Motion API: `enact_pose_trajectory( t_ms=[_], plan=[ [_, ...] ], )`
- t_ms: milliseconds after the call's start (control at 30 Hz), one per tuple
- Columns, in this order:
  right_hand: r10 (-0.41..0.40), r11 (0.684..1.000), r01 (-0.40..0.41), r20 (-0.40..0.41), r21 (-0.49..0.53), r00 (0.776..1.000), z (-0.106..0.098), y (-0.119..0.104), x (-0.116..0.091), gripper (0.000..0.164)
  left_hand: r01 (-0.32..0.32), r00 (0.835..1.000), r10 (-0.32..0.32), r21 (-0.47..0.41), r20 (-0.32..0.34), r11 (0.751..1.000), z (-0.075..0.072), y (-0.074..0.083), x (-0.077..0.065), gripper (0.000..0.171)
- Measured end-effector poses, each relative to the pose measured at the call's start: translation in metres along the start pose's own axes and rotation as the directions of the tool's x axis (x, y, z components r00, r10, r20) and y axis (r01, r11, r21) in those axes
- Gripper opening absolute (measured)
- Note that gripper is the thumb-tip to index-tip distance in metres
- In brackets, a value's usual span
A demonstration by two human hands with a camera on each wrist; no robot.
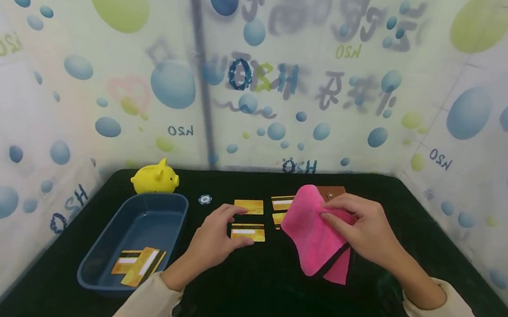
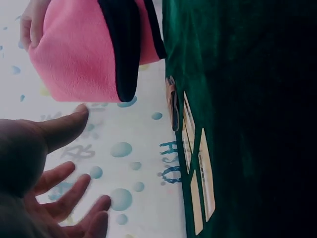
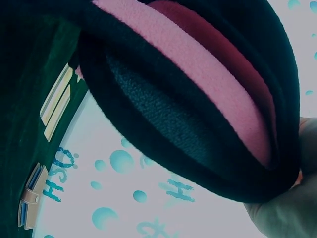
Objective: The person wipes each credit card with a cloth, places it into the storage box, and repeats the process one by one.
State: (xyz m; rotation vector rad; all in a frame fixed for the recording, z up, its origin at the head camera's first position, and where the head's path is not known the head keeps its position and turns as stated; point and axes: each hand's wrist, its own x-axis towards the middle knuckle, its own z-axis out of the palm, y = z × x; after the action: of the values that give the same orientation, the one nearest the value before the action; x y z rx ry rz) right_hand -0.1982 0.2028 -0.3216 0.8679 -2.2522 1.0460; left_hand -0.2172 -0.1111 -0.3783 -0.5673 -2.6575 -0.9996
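My right hand pinches a pink fleece piece with black edging between thumb and fingers and holds it up over the dark cloth. In the right wrist view its folded layers gape, with a dark inside. My left hand hovers left of it, thumb and fingers spread apart, holding nothing. Beyond those fingers lie two gold cards, the rear one above the front one. More gold cards are partly hidden behind the fleece. A brown wallet shows behind it, also partly covered.
A blue tray with several gold cards in it stands at the left. Behind it sits a yellow piggy bank, and right of that lies a poker chip. Patterned white curtains enclose the dark-covered table.
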Motion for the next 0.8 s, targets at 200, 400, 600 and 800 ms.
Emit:
enact_pose_trajectory(
  t_ms=[200,400,600,800],
  plan=[
    [0.015,1.000,-0.015,0.003,0.001,1.000,-0.001,0.000,-0.003,0.029,0.100,0.991,-0.104,0.045,0.089,0.994,0.011,-0.007,0.009,0.061],
    [0.011,1.000,-0.011,-0.003,0.005,1.000,-0.002,0.001,-0.004,0.029,0.172,0.974,-0.176,0.036,0.140,0.984,0.022,-0.017,0.019,0.062],
    [0.027,1.000,-0.027,0.011,0.011,1.000,-0.003,0.004,-0.006,0.027,0.226,0.961,-0.238,0.096,0.142,0.969,0.032,-0.029,0.025,0.061],
    [0.026,1.000,-0.026,0.024,0.004,0.999,-0.004,0.007,-0.008,0.026,0.281,0.933,-0.318,0.209,0.167,0.936,0.036,-0.040,0.029,0.067]
  ],
)
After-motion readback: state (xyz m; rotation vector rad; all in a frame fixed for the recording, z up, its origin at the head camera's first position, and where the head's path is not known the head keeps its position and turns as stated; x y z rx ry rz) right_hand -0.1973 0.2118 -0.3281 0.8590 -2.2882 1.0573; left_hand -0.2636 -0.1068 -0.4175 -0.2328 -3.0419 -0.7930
